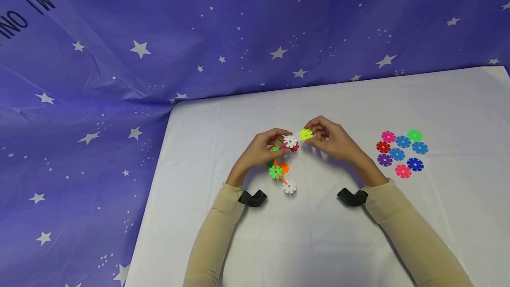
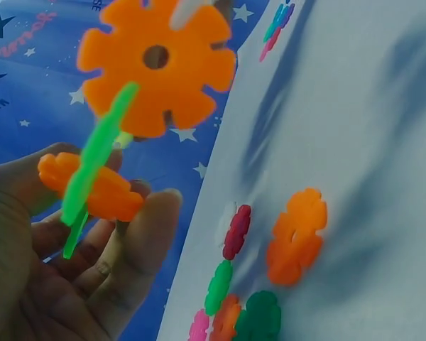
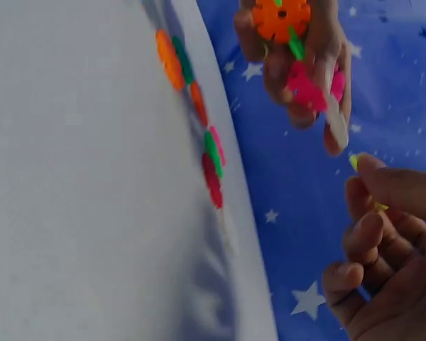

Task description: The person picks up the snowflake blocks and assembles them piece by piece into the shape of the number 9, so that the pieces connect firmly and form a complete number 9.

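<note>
L fingers (image 1: 278, 132) pinching disc chain (image 1: 276, 176), partly hidden, R fingers (image 1: 321, 121) pinching yel. disc (image 1: 306, 132), mostly covered in R-wrist cam

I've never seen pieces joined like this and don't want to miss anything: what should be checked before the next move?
1. Left hand holds the linked discs: ok.
2. Right hand pinches the yellow disc: ok.
3. Yellow disc joined to the nearest white disc: not ok; the right wrist view shows a gap.
4. Slots lined up: cannot tell; too small.
5. Loose discs available on the table: ok.
</note>
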A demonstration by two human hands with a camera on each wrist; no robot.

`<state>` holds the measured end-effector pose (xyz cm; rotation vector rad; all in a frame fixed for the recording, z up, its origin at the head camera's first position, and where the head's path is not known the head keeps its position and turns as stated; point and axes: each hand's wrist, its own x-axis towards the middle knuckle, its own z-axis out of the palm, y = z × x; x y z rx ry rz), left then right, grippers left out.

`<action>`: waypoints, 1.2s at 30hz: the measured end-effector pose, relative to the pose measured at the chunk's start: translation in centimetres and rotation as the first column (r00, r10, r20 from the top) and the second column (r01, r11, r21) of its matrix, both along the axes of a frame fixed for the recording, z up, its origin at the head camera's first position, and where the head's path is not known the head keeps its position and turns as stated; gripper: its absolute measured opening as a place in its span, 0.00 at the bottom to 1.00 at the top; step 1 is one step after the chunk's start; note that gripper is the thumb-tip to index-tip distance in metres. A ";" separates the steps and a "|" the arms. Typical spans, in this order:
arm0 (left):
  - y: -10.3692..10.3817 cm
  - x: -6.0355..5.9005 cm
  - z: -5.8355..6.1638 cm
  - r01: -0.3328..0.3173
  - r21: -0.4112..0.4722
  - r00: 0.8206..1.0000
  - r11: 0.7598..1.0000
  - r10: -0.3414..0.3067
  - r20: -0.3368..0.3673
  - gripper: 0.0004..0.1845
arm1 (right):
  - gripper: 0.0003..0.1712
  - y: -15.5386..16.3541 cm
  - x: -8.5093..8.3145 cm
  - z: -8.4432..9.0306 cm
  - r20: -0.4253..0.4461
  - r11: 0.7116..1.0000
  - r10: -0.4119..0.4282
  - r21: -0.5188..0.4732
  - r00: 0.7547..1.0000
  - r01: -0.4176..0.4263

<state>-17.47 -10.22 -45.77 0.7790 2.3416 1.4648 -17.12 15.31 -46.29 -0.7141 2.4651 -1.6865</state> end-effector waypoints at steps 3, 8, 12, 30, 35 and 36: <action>0.1 0.0 0.1 -0.006 0.006 1.000 1.000 0.006 0.011 0.22 | 0.23 -0.3 0.4 0.6 -0.082 0.999 0.047 -0.011 0.996 -0.048; 0.3 0.1 0.3 -0.002 0.018 1.000 1.000 0.002 0.022 0.21 | 0.21 -0.1 0.4 0.3 -0.194 0.996 0.087 0.034 0.977 -0.082; 0.3 0.0 0.5 -0.007 0.025 0.999 1.000 0.005 0.045 0.20 | 0.21 -0.1 0.3 0.3 -0.231 0.994 0.105 0.035 0.967 -0.099; -0.5 0.3 1.2 -0.031 0.041 0.994 0.999 0.027 0.102 0.19 | 0.21 -1.3 0.9 0.6 -0.349 0.997 0.062 -0.018 0.935 -0.073; -0.3 0.6 1.5 -0.011 0.058 0.993 0.998 0.004 0.116 0.20 | 0.20 -1.6 0.9 0.6 -0.387 0.995 0.073 -0.038 0.919 -0.095; -0.2 0.6 1.6 -0.006 0.063 0.993 0.998 -0.001 0.115 0.20 | 0.20 -1.7 0.9 0.6 -0.398 0.994 0.076 -0.039 0.914 -0.099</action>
